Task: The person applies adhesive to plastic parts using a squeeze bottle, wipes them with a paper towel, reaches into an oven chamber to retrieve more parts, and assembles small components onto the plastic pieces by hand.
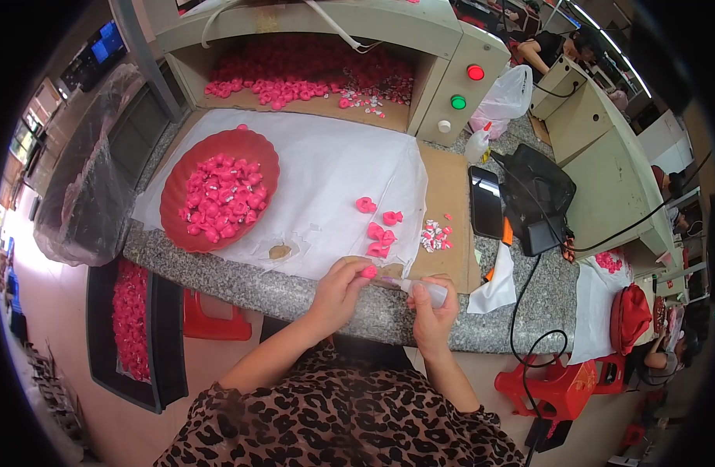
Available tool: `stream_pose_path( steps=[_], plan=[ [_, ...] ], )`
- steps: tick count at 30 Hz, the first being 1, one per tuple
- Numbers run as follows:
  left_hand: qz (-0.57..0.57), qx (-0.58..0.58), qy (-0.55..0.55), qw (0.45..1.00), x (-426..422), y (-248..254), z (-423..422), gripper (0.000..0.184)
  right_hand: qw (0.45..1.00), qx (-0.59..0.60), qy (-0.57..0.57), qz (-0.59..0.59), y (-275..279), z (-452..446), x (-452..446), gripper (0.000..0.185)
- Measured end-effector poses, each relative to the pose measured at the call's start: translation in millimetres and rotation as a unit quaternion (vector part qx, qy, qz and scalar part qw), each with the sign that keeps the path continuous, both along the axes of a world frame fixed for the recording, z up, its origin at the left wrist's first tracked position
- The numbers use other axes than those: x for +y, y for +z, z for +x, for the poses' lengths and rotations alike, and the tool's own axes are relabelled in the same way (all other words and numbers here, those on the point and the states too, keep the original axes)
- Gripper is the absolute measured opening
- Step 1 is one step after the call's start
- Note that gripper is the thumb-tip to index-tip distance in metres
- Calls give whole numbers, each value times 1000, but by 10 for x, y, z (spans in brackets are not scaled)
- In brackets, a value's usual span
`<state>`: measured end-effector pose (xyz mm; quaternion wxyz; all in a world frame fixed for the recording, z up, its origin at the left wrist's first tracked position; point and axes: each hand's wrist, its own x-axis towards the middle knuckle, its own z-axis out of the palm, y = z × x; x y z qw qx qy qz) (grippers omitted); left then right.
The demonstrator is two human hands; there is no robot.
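Note:
My left hand (pixel 339 294) pinches a small pink piece (pixel 368 272) at the front edge of the workbench. Closed around a small white glue bottle (pixel 427 293) is my right hand (pixel 435 317), and the bottle's thin nozzle points left toward the pink piece. Just beyond my hands, several pink pieces (pixel 379 240) lie on a white sheet (pixel 334 167). To their right, small white and pink bits (pixel 434 236) are scattered on brown cardboard (pixel 456 187). A red scalloped bowl (pixel 173 187) full of pink pieces stands at the left.
An open machine housing (pixel 443 70) with pink pieces inside stands at the back. On the right are a phone (pixel 487 202), a black bag (pixel 538 187), a white cloth (pixel 494 288) and a loose cable. A black crate (pixel 168 342) and red stools (pixel 556 389) stand below. Other people sit farther right.

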<state>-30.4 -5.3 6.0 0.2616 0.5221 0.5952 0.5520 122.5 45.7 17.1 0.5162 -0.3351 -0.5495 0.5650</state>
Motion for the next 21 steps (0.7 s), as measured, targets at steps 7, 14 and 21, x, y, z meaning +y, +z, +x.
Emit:
stream_pose_path(
  steps=[7,14,21],
  plan=[
    [23,20,-20,999,19,-13,-28,17,999,17,-24,-22,58,-45,13,13],
    [-92,-352,-205,909,28,72,-208,24,978,135,33,-156,115,18,162,16],
    [-154,-314,-222,910,54,4,-269,27,990,49,73,-110,144,44,245,16]
  ],
)
